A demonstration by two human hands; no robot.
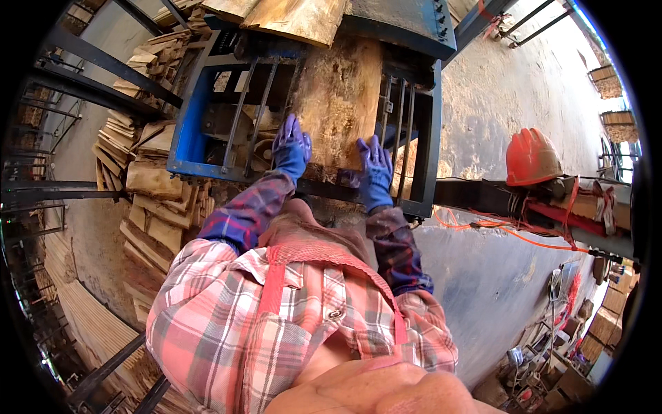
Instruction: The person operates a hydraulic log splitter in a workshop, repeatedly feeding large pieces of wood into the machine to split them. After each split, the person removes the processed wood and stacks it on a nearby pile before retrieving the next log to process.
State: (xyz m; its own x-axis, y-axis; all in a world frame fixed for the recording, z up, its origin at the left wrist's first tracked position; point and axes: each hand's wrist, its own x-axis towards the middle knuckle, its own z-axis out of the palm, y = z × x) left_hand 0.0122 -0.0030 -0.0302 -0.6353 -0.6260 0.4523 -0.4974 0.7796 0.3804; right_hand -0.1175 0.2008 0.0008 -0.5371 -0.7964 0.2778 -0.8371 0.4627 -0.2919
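Note:
A rough wooden board (338, 103) lies lengthwise in front of me, in the blue machine frame (181, 148), its far end running under the machine's top. My left hand (292, 148), in a blue-purple work glove, is at the board's left edge, its fingers stretched forward. At the right edge, near the board's close end, is my right hand (376, 169) in a matching glove. Its fingers also point forward, apart from one another. Neither hand's fingers look wrapped round the wood, though their undersides are hidden.
Dark metal bars (238, 114) flank the board. Other slabs (293, 17) rest on the machine's top. Stacked offcuts (162, 179) line the left side. An orange-red hard hat (532, 157) sits on a beam at right, with an orange cable (531, 241) below it.

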